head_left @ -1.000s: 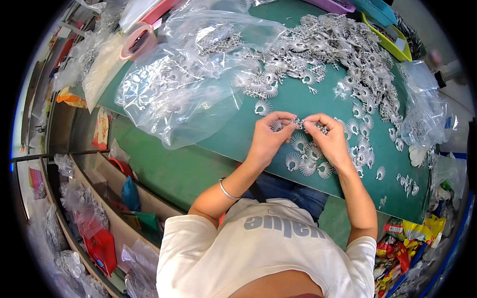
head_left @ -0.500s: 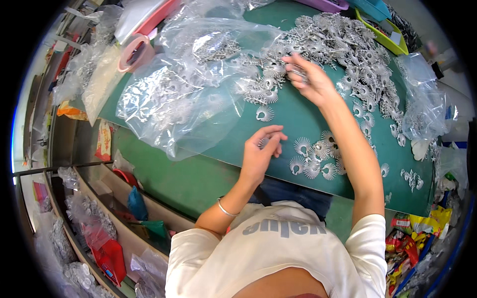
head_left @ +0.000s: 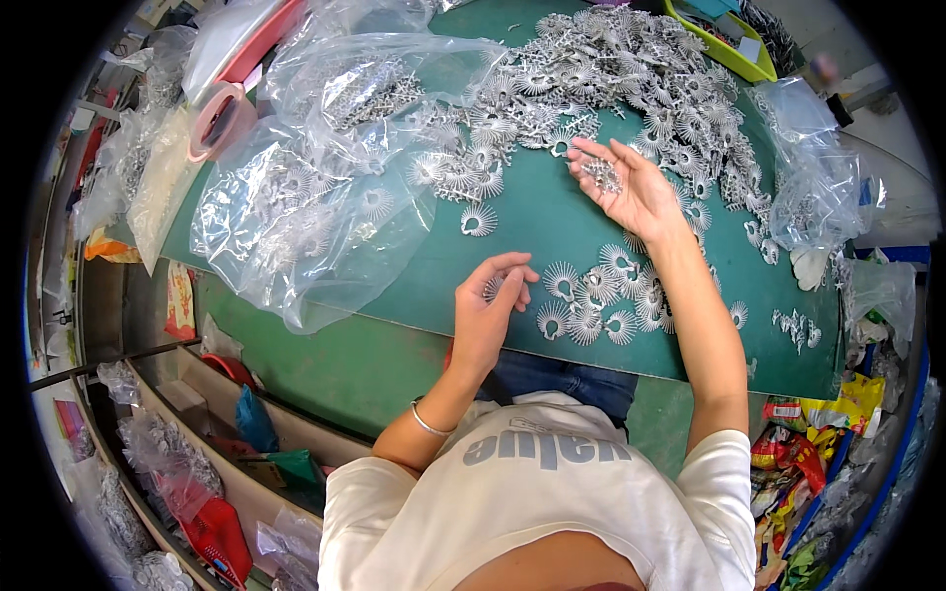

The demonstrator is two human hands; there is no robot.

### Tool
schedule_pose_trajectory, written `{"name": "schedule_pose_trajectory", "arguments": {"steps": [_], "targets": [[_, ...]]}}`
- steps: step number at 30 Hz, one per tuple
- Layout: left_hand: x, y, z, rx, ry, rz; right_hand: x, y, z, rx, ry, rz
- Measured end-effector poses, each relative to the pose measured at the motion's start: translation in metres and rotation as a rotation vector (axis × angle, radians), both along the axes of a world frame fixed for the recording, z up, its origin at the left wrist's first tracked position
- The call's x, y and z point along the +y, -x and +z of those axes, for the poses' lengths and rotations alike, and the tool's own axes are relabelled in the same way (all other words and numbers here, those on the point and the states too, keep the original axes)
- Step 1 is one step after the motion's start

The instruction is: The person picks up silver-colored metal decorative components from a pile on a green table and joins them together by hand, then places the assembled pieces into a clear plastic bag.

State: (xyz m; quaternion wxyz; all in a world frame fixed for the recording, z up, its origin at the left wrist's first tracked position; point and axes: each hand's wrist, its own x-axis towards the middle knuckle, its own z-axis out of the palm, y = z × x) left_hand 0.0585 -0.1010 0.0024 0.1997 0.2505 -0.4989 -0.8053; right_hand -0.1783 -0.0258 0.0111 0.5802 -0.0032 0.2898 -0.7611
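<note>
Silver fan-shaped part [head_left: 493, 288] in left hand [head_left: 490, 313], spokes pointing up, right hand [head_left: 631, 187] palm-up

The green worktop [head_left: 552, 222] carries a large heap of silver fan-shaped metal parts [head_left: 631, 79] at its far side, a small cluster of the same parts [head_left: 601, 300] near the front edge – and clear plastic bags [head_left: 305, 187] at left.

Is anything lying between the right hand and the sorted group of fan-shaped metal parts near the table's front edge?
Nothing visible: bare green mat separates the right hand from the sorted fan-shaped parts.
</note>
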Motion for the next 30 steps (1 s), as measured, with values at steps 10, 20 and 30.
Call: {"name": "schedule_pose_trajectory", "arguments": {"steps": [10,20,30], "targets": [[0.003,0.001,-0.002,0.006,-0.098,-0.033,0.025,-0.040,0.027,-0.144,0.140,-0.060],[0.010,0.004,-0.002,-0.003,-0.103,-0.058,0.058,-0.060,0.030,0.327,0.152,-0.127],[0.019,0.005,0.002,-0.017,-0.125,-0.076,0.082,-0.067,0.030,0.001,0.197,-0.232]]}}
